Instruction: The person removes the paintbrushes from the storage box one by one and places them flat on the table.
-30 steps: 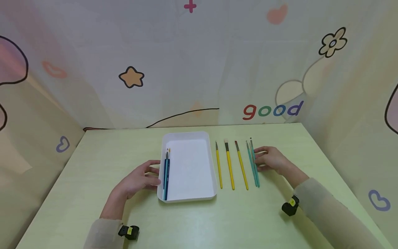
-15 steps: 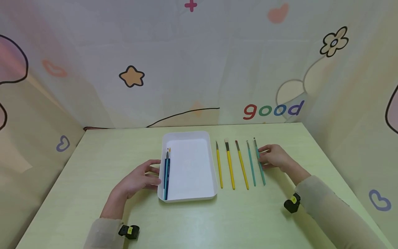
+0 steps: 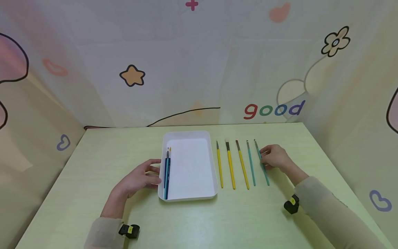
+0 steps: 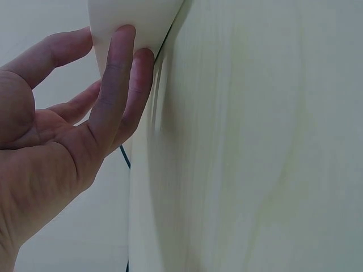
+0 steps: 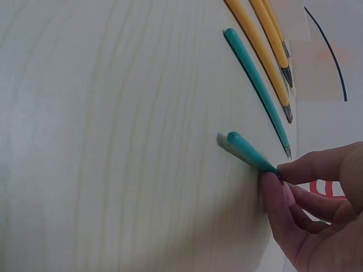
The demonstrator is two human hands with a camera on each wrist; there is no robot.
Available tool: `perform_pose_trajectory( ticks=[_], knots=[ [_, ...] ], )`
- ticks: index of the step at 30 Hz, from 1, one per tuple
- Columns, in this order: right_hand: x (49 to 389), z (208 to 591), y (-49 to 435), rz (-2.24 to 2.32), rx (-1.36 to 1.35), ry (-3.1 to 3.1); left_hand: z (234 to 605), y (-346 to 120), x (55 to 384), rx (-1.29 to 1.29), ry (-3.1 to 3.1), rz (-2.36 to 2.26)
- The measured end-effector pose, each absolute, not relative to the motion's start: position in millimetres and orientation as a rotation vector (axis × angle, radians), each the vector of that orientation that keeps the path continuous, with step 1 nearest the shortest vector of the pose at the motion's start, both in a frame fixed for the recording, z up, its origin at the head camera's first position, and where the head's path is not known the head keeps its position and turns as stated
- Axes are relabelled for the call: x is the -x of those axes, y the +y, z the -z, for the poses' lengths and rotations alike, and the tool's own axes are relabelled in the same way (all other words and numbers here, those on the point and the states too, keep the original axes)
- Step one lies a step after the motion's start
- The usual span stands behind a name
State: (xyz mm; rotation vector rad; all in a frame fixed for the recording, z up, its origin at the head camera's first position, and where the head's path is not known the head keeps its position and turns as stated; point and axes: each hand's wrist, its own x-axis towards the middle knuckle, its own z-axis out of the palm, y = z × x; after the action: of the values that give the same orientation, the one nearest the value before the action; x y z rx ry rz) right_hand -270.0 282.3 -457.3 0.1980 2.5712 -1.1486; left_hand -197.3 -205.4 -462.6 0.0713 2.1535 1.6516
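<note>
Between thumb and fingertips my right hand (image 3: 276, 157) pinches a teal paintbrush (image 3: 265, 173), the rightmost of a row. In the right wrist view its rounded handle end (image 5: 244, 147) points away from the fingers, close over the tabletop; whether it touches the wood I cannot tell. My left hand (image 3: 136, 178) rests its fingertips on the outer left side of a white tray (image 3: 189, 199). In the left wrist view those fingers (image 4: 116, 85) are extended against the tray's pale wall (image 4: 133, 14). Inside the tray, dark blue and teal paintbrushes (image 3: 167, 178) lie along the left side.
A second teal paintbrush (image 3: 251, 166) lies just left of the held one. Three yellow paintbrushes (image 3: 230, 166) lie between it and the tray, roughly side by side. A printed curtain (image 3: 186, 69) stands behind the light wooden table (image 3: 199, 224).
The two teal brushes, close together at first, are now apart. My right hand has shifted the outer one to the right, its handle end swinging outward. My left hand has stayed at the tray.
</note>
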Motion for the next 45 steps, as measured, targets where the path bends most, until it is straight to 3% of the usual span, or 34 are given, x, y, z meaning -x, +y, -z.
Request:
perform_pose_trajectory(
  ticks=[26, 45],
  knots=[
    [266, 453, 281, 1.090, -0.173, 2.642, 463, -205, 197, -0.089, 2.139, -1.659],
    [260, 434, 234, 1.419, 0.026, 2.493, 465, -206, 199, -0.072, 2.153, -1.653]
  ],
)
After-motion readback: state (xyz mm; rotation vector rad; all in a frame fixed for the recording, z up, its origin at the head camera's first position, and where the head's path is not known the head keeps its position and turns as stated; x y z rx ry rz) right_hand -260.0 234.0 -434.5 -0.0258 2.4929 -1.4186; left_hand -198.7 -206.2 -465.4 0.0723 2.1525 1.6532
